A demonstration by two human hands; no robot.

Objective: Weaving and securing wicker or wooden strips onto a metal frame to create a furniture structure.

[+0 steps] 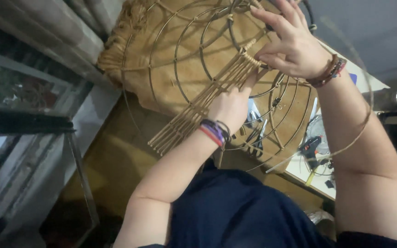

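A round metal wire frame [161,59] of several concentric rings is held up in front of me. A fan of pale rattan strands [198,108] is woven across it, running from the centre down to the lower left rim. My left hand [229,106] grips the strands where they gather near the inner rings. My right hand [290,41] pinches the wrapped rattan at an inner ring, fingers spread over the wires. A long loose rattan strand [366,110] curves around my right forearm. Both wrists wear bracelets.
A tan woven piece [129,50] lies behind the frame on a wooden surface [116,156]. A white table [320,177] at right holds a glue gun [311,147], scissors and wires. Curtains and a glass cabinet [24,92] stand at left.
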